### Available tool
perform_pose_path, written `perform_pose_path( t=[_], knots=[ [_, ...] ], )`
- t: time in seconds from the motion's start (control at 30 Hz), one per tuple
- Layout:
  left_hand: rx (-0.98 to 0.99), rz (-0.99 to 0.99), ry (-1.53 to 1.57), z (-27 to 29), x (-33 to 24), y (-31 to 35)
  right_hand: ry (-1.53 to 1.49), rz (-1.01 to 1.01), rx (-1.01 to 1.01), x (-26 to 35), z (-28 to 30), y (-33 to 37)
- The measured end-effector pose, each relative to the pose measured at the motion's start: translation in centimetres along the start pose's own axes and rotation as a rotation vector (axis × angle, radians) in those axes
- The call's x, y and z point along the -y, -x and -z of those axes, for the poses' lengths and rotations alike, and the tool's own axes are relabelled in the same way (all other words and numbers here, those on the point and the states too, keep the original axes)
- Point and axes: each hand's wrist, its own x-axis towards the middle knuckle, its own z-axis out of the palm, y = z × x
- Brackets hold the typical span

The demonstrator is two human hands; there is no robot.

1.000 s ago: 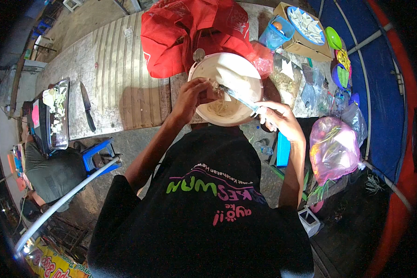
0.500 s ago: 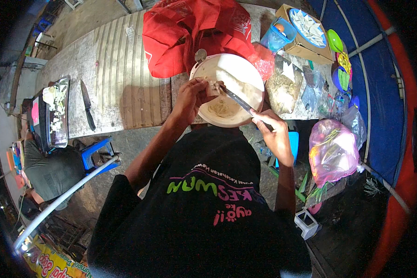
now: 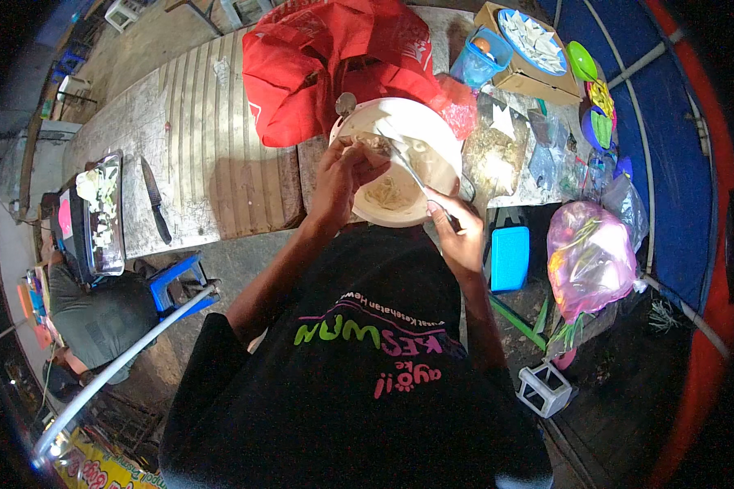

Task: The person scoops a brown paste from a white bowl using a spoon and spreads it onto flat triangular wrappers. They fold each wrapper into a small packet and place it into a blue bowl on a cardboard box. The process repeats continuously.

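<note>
In front of me is a white tub (image 3: 444,130) with a pale, stringy mix (image 3: 387,194) at its bottom. My left hand (image 3: 338,181) is over its left side, fingers pinched on a small piece with greyish filling (image 3: 373,145), partly hidden by the fingers. My right hand (image 3: 458,231), at the tub's right rim, grips a long, narrow metal utensil (image 3: 413,174); its tip is near the small piece, and I cannot tell if it is a knife or a spoon. A round metal spoon end (image 3: 346,103) sticks up at the tub's far left rim.
Behind the tub lies a red cloth bag (image 3: 334,81). A blue plate of white triangular pieces (image 3: 532,41) rests on a cardboard box (image 3: 538,85). To the left are a black-handled knife (image 3: 155,200) and a tray of chopped greens (image 3: 104,212). Another person (image 3: 106,322) sits there.
The utensil has swung more upright, its tip shifting slightly within the tub. My right hand has moved left, closer to my left hand, which keeps its pinch. The view has shifted slightly.
</note>
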Motion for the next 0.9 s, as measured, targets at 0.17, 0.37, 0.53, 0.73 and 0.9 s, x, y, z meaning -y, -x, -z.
perform_pose_path(
  t=[0.17, 0.37, 0.53, 0.73, 0.9],
  knots=[
    [-0.029, 0.045, -0.049, -0.3, -0.1, 0.1, 0.084, 0.113, -0.001, -0.1, -0.4, 0.1],
    [0.011, 0.141, -0.017, 0.4, -0.4, -0.3, 0.229, 0.159, 0.013, -0.5, -0.2, 0.8],
    [0.140, 0.210, 0.102, 0.8, -1.3, -0.8, 0.487, 0.308, 0.024, -1.2, 0.8, 1.3],
    [0.091, 0.215, 0.099, -0.1, -2.3, -0.9, 0.373, 0.274, 0.044, -1.1, 2.2, 2.1],
    [0.120, 0.210, 0.158, -0.1, -2.7, -1.0, 0.404, 0.287, 0.026, -1.3, 3.5, 2.1]
  ],
)
